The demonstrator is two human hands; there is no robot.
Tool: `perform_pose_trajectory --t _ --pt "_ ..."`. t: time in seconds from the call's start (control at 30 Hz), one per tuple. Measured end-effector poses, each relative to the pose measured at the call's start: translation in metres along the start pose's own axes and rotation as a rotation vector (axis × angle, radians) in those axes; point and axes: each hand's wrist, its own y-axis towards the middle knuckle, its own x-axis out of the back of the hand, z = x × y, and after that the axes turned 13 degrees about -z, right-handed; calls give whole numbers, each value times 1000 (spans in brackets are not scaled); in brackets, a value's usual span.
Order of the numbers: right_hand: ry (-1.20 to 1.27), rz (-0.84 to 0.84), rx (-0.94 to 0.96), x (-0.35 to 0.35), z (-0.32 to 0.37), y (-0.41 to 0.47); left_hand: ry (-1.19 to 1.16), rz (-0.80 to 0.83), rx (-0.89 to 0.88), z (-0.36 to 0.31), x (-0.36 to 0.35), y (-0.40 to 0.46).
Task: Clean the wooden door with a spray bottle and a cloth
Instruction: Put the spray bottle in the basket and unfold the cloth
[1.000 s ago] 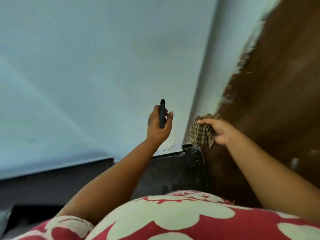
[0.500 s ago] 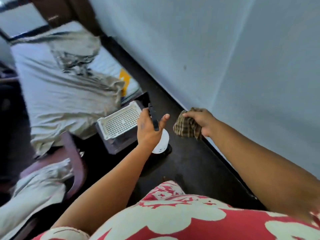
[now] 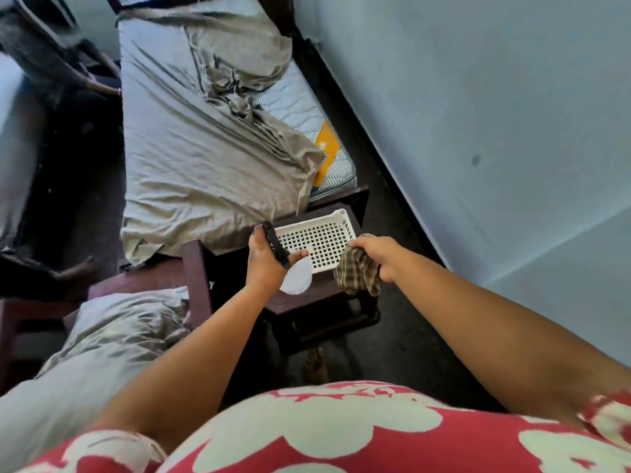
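The left hand has its grip closed around what looks like the dark trigger head of a white plastic spray bottle, held above a dark wooden desk. The right hand clutches a bunched brown checked cloth just beside it. A white perforated plastic basket sits on the desk, beside a bed with a rumpled grey sheet.

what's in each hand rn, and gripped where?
Left hand holds the spray bottle by its dark trigger head, white body hanging below. Right hand grips the checked cloth bunched at its top; the rest dangles.
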Motion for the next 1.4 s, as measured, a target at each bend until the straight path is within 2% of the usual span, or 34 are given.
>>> perform_pose_trajectory --t 0.2,0.3,0.47,0.63,0.9,1.0,1.13,1.17,1.23,1.3,1.33,1.37,1.4 --pt "25 -18 -121 -26 15 43 -2 106 -5 15 -17 66" --pt "174 -41 -192 -29 22 68 147 151 -39 20 -28 88" --pt "383 -27 -291 -38 27 106 148 134 29 36 -49 114" --pt "343 -36 -305 -45 36 128 72 160 165 56 -54 122" --pt "281 -11 -329 -54 42 137 136 209 164 67 -56 127" --pt "244 -4 -309 -52 44 138 229 270 172 70 -52 128" --pt "232 10 -275 -46 50 130 453 436 209 77 -35 132" --pt "221 13 -259 -44 53 127 471 402 257 73 -29 134" --pt "224 26 -244 -43 58 123 417 145 295 58 -22 136" --pt "270 39 -252 -40 62 118 284 -212 106 32 -22 127" --pt "304 30 -254 -39 64 113 192 -307 -20 16 -26 119" --pt "339 10 -255 -37 66 110 97 -308 -116 -1 -32 108" --pt "372 -18 -255 -36 67 108 9 -213 -185 -15 -39 98"
